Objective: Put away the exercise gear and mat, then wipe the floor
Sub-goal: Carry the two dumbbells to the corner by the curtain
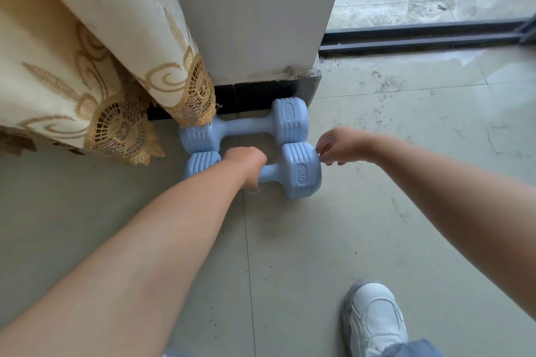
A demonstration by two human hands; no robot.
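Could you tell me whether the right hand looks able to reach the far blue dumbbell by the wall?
Probably yes: the right hand hovers free beside the far blue plastic dumbbell, its right end uncovered.

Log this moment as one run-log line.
left hand: grips near dumbbell handle | right hand: touching its end | far dumbbell: on floor by wall

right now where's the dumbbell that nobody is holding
In the head view the free dumbbell lies on the floor against the pillar's dark base, beside the curtain, just behind the gripped dumbbell.
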